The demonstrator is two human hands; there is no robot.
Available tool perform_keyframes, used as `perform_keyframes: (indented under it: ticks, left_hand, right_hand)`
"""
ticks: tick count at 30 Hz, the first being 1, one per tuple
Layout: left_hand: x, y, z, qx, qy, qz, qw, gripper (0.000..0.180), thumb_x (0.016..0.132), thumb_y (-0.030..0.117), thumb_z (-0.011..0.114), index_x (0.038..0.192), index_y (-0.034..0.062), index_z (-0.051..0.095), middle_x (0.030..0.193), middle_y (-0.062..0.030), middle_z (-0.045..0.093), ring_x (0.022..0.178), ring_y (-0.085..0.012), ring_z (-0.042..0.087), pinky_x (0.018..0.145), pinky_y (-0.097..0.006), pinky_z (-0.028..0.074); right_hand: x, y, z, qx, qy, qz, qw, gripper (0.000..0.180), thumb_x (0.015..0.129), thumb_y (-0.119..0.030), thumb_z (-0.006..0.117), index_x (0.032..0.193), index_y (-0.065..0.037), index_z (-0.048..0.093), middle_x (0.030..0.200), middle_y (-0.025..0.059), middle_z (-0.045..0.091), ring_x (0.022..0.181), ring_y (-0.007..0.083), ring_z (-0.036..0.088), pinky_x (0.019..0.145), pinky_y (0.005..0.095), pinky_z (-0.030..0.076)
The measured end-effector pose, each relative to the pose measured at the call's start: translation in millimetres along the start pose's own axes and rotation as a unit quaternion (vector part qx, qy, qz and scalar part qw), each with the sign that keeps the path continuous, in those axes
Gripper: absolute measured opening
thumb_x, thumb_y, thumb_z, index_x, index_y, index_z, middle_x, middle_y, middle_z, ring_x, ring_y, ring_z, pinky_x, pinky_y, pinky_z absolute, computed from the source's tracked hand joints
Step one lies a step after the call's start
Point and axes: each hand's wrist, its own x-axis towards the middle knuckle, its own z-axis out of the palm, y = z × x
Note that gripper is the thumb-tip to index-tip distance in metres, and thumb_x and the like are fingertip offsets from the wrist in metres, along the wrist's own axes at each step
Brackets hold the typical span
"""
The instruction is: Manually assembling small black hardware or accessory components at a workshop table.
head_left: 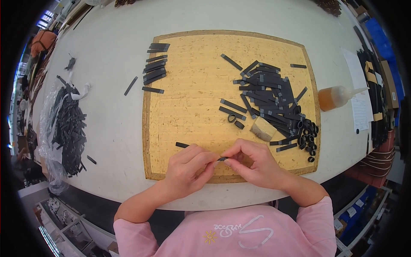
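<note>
My left hand [190, 168] and my right hand [253, 162] meet over the near edge of a tan board [188, 115]. Between their fingertips they pinch a small black strip [222, 159], mostly hidden by the fingers. Just beyond my left hand lies another black strip [182, 144], partly covered by it. A heap of flat black strips [267, 85] with grey ends covers the board's right side. Small black rings [306, 139] cluster at its near right corner, and two more rings [232, 118] lie closer to the middle. Beside the heap sits a worn tan block [263, 129].
A row of black strips [155, 68] lines the board's far left edge. At far left a plastic bag [53, 128] lies by a big pile of black strips [70, 132]. Right of the board, a squeeze bottle [334, 97] of amber liquid lies near paper sheets [358, 103].
</note>
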Motion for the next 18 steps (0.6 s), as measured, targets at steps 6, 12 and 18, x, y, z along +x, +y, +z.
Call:
perform_keyframes:
  ticks: [6,12,18]
  left_hand:
    - [0.6,3.1,-2.7,0.005,-0.005,0.010,1.000,0.022,0.076,-0.005,0.076,0.096,0.0026,0.068,0.078,-0.0079,0.063,0.067,-0.0240,0.062,0.057,-0.034,0.049]
    - [-0.7,-2.0,-2.3,0.015,-0.024,0.035,0.999,0.023,0.076,-0.004,0.076,0.097,0.0026,0.068,0.079,-0.0079,0.062,0.069,-0.0244,0.061,0.058,-0.035,0.049]
    - [2.4,-3.4,-8.3,0.024,-0.010,0.050,0.998,0.023,0.077,-0.003,0.075,0.099,0.0023,0.068,0.082,-0.0081,0.063,0.070,-0.0249,0.061,0.060,-0.035,0.049]
  right_hand:
    - [-1.8,-2.4,0.0,0.055,-0.019,0.056,0.997,0.007,0.093,0.002,0.070,0.100,0.001,0.067,0.089,0.0036,0.066,0.075,0.0079,0.064,0.063,0.0222,0.052]
    - [-2.3,-0.4,2.2,0.010,-0.007,0.011,1.000,0.008,0.092,-0.003,0.071,0.096,0.000,0.064,0.078,0.0050,0.064,0.064,0.0102,0.062,0.055,0.0242,0.049]
    - [3.1,-3.2,3.2,-0.081,0.037,-0.103,0.991,0.014,0.088,-0.002,0.072,0.099,-0.002,0.064,0.080,0.0089,0.061,0.066,0.0207,0.063,0.056,0.0309,0.050]
